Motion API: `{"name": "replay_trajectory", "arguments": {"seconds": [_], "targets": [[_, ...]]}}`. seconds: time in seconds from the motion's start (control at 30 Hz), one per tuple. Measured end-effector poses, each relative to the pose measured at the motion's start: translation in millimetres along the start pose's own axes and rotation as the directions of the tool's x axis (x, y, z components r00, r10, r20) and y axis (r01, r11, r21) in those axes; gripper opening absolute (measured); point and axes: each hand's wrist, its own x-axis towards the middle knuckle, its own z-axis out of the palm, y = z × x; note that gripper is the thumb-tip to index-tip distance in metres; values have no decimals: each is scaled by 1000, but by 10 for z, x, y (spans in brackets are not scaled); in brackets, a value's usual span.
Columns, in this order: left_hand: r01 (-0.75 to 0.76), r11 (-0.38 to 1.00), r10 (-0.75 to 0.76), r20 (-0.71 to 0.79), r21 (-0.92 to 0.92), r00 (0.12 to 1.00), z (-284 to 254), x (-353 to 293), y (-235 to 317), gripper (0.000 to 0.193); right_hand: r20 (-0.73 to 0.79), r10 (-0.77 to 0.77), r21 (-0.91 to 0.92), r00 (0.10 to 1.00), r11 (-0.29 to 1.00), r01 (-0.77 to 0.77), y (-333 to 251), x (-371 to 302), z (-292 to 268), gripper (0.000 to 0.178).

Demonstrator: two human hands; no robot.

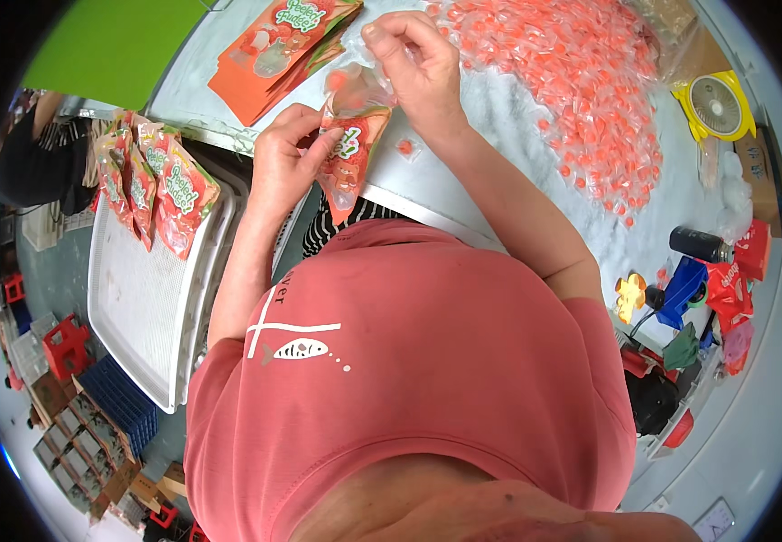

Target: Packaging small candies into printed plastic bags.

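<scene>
My left hand (287, 158) is closed on the side of a red printed pouch (355, 149), thumb across its front. The pouch hangs upright over the table's near edge, its clear top open. Just above that opening is my right hand (420, 77), thumb and fingers drawn together; what they hold, if anything, I cannot make out. Beside the pouch lies a single wrapped orange-red candy (407, 147). A large heap of the same wrapped candies (572, 81) spreads across the table to the right. Flat red pouches (260, 72) lie stacked beyond my left hand.
Several filled pouches (174, 185) rest on a stack of white trays (134, 289) at my left. At the table's right are a yellow fan (714, 106), a black bottle (700, 244) and red packets (730, 294). Another person (43, 154) is at far left.
</scene>
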Motion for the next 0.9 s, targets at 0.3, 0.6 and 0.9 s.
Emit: {"name": "replay_trajectory", "arguments": {"seconds": [0.3, 0.6, 0.9], "targets": [[0, 998, 3, 39, -69, 999, 56, 192, -47, 17, 44, 168, 43, 985, 985, -170, -43, -56, -15, 13], [-37, 994, 34, -39, -101, 999, 39, 146, -70, 18, 112, 29, -229, 993, 973, -2, -89, -101, -107, 14], [-121, 985, 109, -105, -123, 989, -64, -207, 54, 21, 132, -227, -172, 965, 953, 248, -469, -233, -241, 20]]}}
